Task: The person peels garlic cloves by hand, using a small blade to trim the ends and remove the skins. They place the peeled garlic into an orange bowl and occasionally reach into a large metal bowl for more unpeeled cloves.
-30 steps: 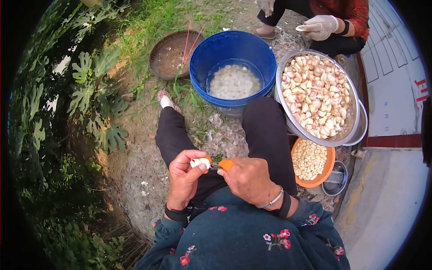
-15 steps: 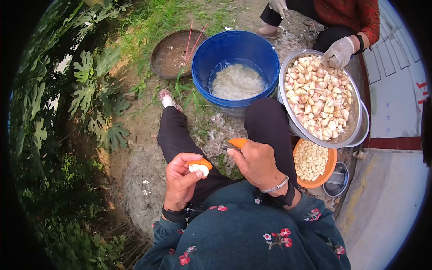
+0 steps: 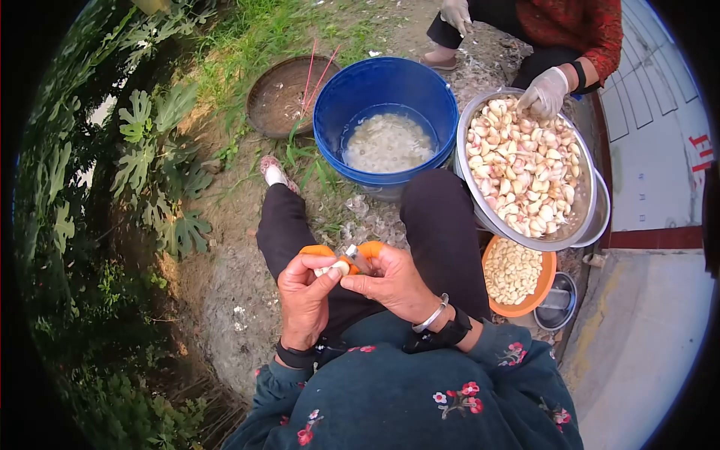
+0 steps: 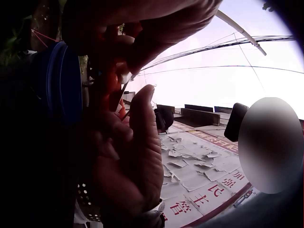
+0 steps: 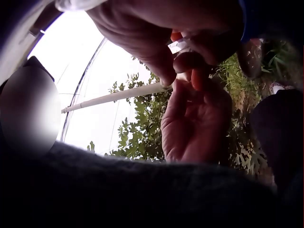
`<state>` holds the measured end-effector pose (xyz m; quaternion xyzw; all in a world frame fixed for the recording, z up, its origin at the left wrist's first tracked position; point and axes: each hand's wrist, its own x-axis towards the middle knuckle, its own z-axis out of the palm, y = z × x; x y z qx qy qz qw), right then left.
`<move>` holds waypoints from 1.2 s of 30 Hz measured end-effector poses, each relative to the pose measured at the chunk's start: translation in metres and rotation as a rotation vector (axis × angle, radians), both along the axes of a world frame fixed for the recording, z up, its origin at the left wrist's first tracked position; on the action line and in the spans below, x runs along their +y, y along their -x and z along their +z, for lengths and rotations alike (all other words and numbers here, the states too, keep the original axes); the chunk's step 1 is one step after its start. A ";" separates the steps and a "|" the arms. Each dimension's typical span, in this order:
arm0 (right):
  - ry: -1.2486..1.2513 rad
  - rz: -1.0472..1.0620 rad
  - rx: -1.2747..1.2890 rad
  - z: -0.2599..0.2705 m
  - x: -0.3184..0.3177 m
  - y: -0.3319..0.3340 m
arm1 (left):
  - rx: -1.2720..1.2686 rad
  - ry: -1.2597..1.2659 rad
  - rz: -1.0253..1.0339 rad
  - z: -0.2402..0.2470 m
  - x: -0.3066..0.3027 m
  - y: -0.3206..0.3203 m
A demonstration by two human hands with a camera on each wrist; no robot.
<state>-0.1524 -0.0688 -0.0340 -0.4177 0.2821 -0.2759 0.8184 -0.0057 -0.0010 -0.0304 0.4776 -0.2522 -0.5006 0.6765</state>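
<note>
In the head view my left hand [image 3: 304, 304] pinches a white garlic clove [image 3: 342, 268] between thumb and fingers. My right hand [image 3: 401, 285] grips a small blade [image 3: 361, 261] close against the clove, its thumb right at the garlic. Orange finger covers [image 3: 370, 249] show on fingers of both hands. In the left wrist view the right hand [image 4: 128, 161] stands upright below the dark left fingers. The right wrist view shows the left palm [image 5: 197, 126] facing up under the right fingers, with most of the clove hidden.
A metal bowl of unpeeled garlic cloves [image 3: 480, 206] stands at right, with another person's gloved hand [image 3: 546, 94] in it. An orange basin [image 3: 553, 262] of peeled cloves sits below. Ahead are a blue bucket [image 3: 330, 105] with cloves in water and a woven basket [image 3: 259, 112].
My right hand moved away from the clove with the blade, then came back to it, now turned over. The other person's gloved hand has moved into the metal bowl.
</note>
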 end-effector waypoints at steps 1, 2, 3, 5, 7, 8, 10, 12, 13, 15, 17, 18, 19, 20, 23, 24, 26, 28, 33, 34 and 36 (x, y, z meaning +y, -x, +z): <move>0.014 -0.019 0.005 -0.002 0.001 0.000 | -0.018 -0.008 -0.006 0.001 0.000 0.001; 0.046 -0.034 0.032 -0.004 0.002 0.000 | -0.056 -0.012 -0.012 0.002 -0.001 0.002; 0.077 -0.049 0.060 -0.005 0.003 0.000 | -0.094 -0.016 -0.018 0.004 -0.001 0.003; 0.142 -0.077 0.106 -0.004 0.004 0.001 | -0.146 -0.016 -0.031 0.005 0.000 0.004; 0.207 -0.102 0.143 -0.001 0.004 0.002 | -0.175 -0.008 -0.043 0.007 0.001 0.003; 0.221 -0.096 0.152 0.000 0.004 0.003 | -0.190 -0.006 -0.054 0.007 0.001 0.003; 0.244 -0.086 0.170 0.001 0.005 0.005 | -0.220 -0.006 -0.076 0.007 0.003 0.002; 0.257 -0.076 0.153 0.000 0.004 0.007 | -0.244 0.001 -0.112 0.007 0.003 0.000; 0.263 -0.071 0.146 0.000 0.003 0.009 | -0.255 0.004 -0.130 0.006 0.003 -0.001; 0.271 -0.043 0.162 0.003 0.002 0.012 | -0.173 -0.016 -0.148 0.008 0.003 -0.002; 0.289 -0.021 0.166 0.003 0.001 0.015 | -0.119 -0.032 -0.166 0.010 0.003 -0.001; 0.303 -0.014 0.161 0.001 0.000 0.015 | -0.108 -0.038 -0.175 0.012 0.003 -0.001; 0.318 -0.006 0.156 0.001 -0.001 0.016 | -0.097 -0.043 -0.182 0.013 0.003 -0.001; 0.314 0.012 0.171 0.003 -0.002 0.017 | -0.065 -0.056 -0.191 0.012 0.002 -0.002; 0.262 0.066 0.158 0.010 -0.003 0.019 | 0.004 -0.085 -0.213 0.010 0.003 -0.003; 0.222 0.081 0.119 0.007 -0.003 0.020 | 0.011 -0.084 -0.220 0.009 0.004 -0.003; 0.180 0.100 0.063 0.002 -0.003 0.020 | 0.047 -0.089 -0.238 0.010 0.003 -0.003; 0.176 0.114 0.025 0.000 -0.005 0.021 | 0.101 -0.102 -0.260 0.012 0.003 -0.004; -0.033 0.105 -0.081 -0.003 -0.007 0.018 | 0.074 -0.090 -0.222 0.016 0.000 0.000; -0.063 0.123 -0.079 -0.002 -0.008 0.018 | 0.080 -0.086 -0.207 0.017 -0.001 0.001; -0.067 0.113 -0.105 -0.003 -0.009 0.016 | 0.037 -0.072 -0.181 0.018 -0.001 0.004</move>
